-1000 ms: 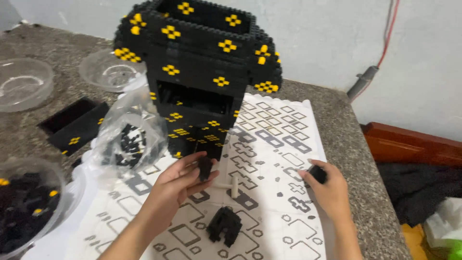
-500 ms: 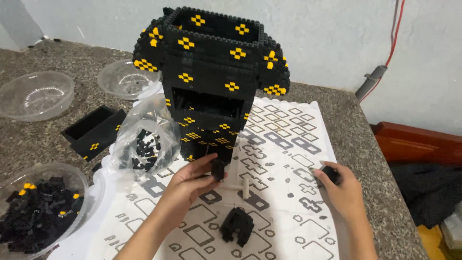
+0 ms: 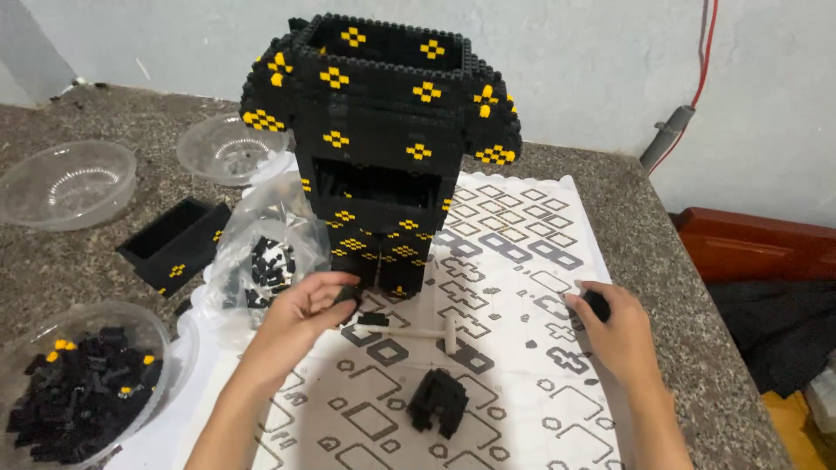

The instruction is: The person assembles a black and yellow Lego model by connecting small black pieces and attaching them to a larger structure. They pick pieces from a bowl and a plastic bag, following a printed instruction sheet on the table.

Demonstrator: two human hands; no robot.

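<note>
Granite counter, patterned white sheet (image 3: 522,261) spread across it, and the tall black-and-yellow brick model (image 3: 383,148) stands largely built, though loose bricks still fill the bowl (image 3: 78,392) and bag (image 3: 261,261). Left hand (image 3: 300,309) pinches a small black piece (image 3: 348,296) at the model's base; right hand (image 3: 614,326) curls around another black piece (image 3: 597,305). Compared with a second ago, the left hand has pulled slightly left; the right barely moved.

Head camera, close, looking down-forward over worktop (image 3: 627,209).
</note>
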